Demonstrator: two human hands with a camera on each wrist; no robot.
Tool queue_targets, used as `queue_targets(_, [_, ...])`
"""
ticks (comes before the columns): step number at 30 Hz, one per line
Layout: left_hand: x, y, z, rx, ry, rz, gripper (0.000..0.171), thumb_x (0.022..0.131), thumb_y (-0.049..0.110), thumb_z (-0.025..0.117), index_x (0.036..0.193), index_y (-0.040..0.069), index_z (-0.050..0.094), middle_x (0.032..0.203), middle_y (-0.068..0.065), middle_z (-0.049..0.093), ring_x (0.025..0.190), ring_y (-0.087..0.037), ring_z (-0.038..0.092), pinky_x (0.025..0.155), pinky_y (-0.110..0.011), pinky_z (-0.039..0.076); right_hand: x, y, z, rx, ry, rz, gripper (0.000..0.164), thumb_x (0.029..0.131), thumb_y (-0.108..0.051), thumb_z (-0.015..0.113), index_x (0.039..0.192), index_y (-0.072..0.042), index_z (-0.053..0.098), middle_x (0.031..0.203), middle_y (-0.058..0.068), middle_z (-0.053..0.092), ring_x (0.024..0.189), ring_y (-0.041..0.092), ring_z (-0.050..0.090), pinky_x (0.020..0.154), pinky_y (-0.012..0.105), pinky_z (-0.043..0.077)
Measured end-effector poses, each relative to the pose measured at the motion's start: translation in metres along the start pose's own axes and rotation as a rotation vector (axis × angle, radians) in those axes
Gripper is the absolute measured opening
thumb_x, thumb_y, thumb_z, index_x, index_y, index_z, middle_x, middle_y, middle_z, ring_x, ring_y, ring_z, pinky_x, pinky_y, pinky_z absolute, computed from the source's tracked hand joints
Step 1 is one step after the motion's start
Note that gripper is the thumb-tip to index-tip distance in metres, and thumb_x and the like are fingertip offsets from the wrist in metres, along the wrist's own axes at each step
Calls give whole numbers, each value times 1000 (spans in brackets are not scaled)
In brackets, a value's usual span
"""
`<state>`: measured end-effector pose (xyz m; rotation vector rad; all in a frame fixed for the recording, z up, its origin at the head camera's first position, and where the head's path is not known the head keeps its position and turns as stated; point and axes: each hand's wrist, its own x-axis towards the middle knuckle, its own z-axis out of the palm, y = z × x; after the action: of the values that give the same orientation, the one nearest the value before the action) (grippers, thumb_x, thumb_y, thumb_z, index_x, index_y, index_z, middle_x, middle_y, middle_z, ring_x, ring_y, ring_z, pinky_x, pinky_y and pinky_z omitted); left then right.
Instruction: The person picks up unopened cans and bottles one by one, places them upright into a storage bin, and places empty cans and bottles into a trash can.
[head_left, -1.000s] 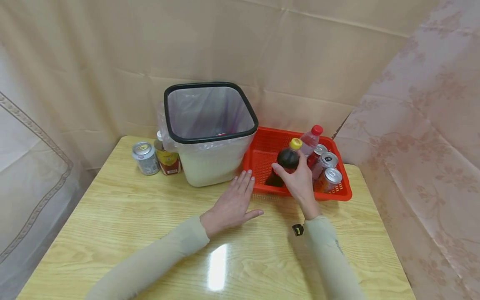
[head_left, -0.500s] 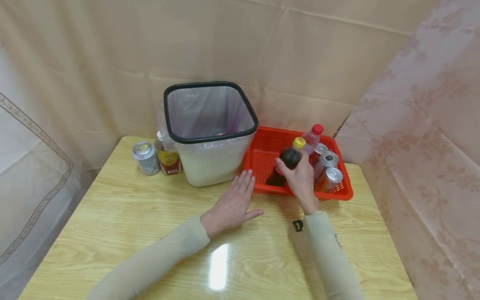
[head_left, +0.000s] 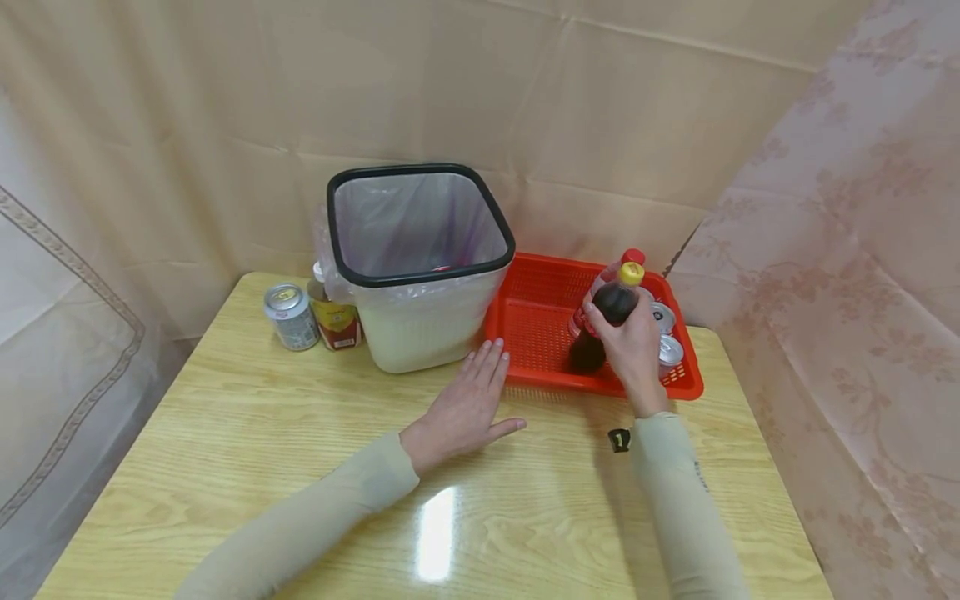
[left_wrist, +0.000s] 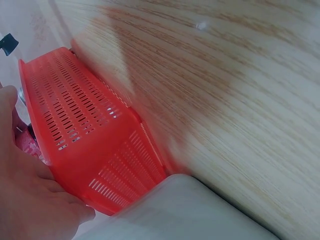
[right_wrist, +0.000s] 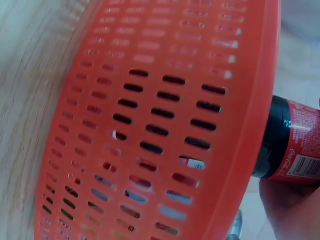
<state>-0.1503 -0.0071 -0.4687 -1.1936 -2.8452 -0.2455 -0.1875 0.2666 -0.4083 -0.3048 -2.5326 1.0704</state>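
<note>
My right hand [head_left: 632, 343] grips a dark cola bottle [head_left: 611, 305] with a yellow cap, tilted to the right inside the red basket [head_left: 528, 333]. In the right wrist view the bottle's red label [right_wrist: 304, 142] shows above the rim, with the fingers mostly out of frame. Behind it leans a clear bottle with a red cap [head_left: 633, 257], partly hidden. Silver-topped cans [head_left: 670, 350] stand at the basket's right end, partly covered by my hand. My left hand [head_left: 465, 408] has its fingers straight, with the tips at the basket's front left corner; the left wrist view shows the hand [left_wrist: 30, 200] beside the basket wall.
A lined bin [head_left: 427, 321] with a black rim stands left of the basket, something red inside it. Farther left are a silver can [head_left: 291, 317] and a bottle with a yellow and brown label [head_left: 337, 321]. Curtains hang behind the wooden table [head_left: 300, 433].
My right hand has moved right with the cola bottle, which now leans more and overlaps the red-capped bottle and cans. My left hand has stayed in place.
</note>
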Motion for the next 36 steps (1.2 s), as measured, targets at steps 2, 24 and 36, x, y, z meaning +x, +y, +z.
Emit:
queue_targets(2, [0,0,0,1,1,0,100,100,69,46,162,-5,19,171,-24,10,158,-38,7,127,-46,14,2,2,-1,-9,1,23,85,93,-54,72,151,-5,35,143,21,50,126,39,50,111,60,42])
queue_targets(24, [-1,0,0,-10,1,-5,102,99,69,46,163,-5,17,171,-23,6,158,-38,5,126,-47,13,13,13,0,-207,84,9,85,91,-46,78,151,-1,37,136,24,50,122,39,47,108,57,44])
queue_targets(36, [0,0,3,-10,10,-10,102,100,69,47,163,-5,16,171,-23,5,158,-37,3,126,-46,13,12,16,-7,-200,79,29,91,90,-47,78,152,1,33,137,27,49,123,42,48,110,57,41])
